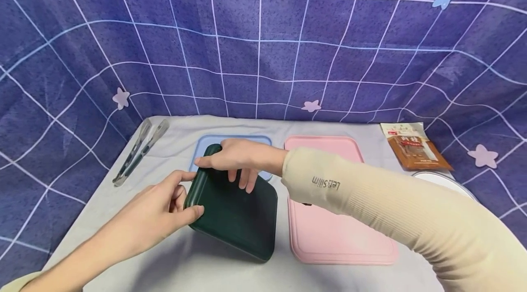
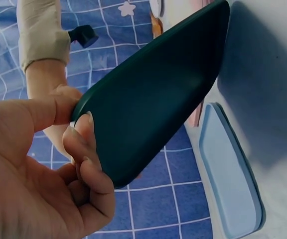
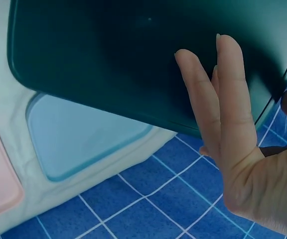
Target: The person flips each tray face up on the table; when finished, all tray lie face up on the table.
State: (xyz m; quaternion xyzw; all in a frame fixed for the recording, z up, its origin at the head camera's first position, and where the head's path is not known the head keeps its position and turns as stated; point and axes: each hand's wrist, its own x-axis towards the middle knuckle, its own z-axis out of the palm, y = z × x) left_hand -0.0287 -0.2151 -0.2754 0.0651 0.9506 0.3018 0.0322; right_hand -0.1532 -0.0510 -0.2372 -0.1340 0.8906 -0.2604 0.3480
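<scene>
Metal tongs [image 1: 137, 152] lie leftmost on the white cloth [image 1: 119, 200]. Next, the person's left hand [image 1: 164, 205] pinches the edge of a dark green tray [image 1: 234, 219], tilted in front of a light blue tray [image 3: 83, 134]. The right hand [image 1: 240, 152] crosses its upper corner, fingers apart and nearly straight over its face. Beyond are a pink tray [image 1: 337, 237] and, farthest right, a brown packet [image 1: 416, 145].

Head cam fwd/down, wrist cams near; share grn tray [image 1: 239, 219].
</scene>
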